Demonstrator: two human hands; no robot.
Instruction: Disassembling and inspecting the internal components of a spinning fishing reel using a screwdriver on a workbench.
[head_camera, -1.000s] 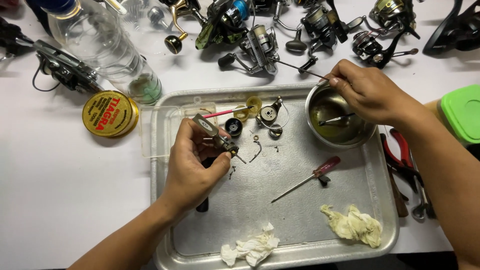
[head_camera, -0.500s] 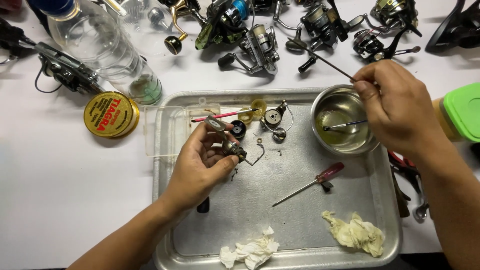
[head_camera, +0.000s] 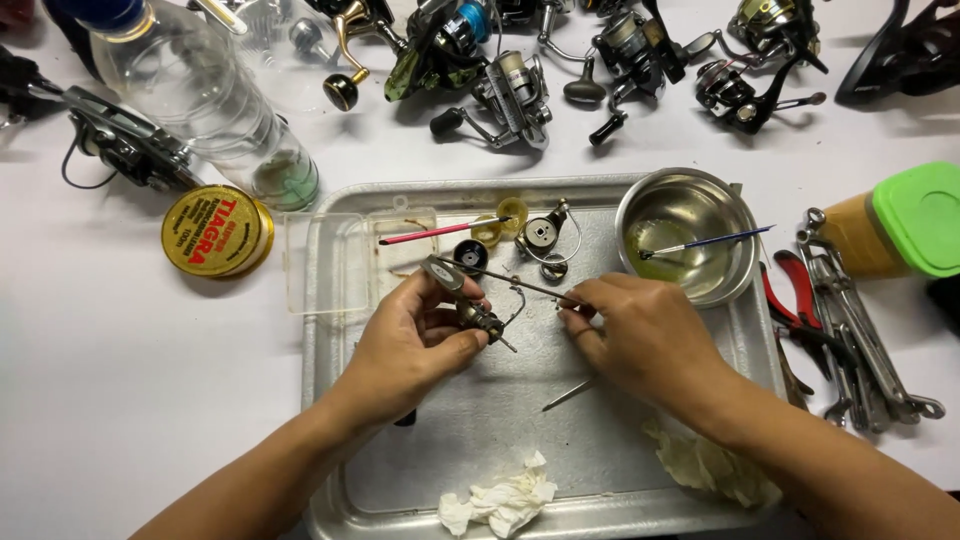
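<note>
- Nearest edge: a crumpled white paper wad (head_camera: 500, 495) and a stained yellowish rag (head_camera: 712, 465) lie on the dented rectangular metal tray (head_camera: 480, 440).
- Left hand (head_camera: 415, 345): fingers closed around a small dark metal reel part (head_camera: 478, 318), held just above the tray floor, left of centre.
- Right hand (head_camera: 640, 335): fingertips pinched on a thin dark-handled brush (head_camera: 500, 282), whose tip end reaches the reel part. A slim metal screwdriver shaft (head_camera: 570, 394) shows from beneath this hand.
- Mid tray: a pink-handled brush (head_camera: 440, 232) lies across a clear plastic lid (head_camera: 340, 265); loose round reel components (head_camera: 540, 235) sit beside it.
- Tray's right rear corner: a round steel bowl (head_camera: 690, 215) holds yellowish liquid, with a blue-handled brush (head_camera: 715, 241) resting across its rim.
- Right of tray: red-handled pliers and wrenches (head_camera: 850, 320), and a green-lidded container (head_camera: 915, 220).
- Left of tray: a yellow round tin (head_camera: 212, 232) and a clear plastic bottle (head_camera: 200, 105).
- Far edge: a row of spinning fishing reels (head_camera: 560, 60) on the white table (head_camera: 120, 380).
</note>
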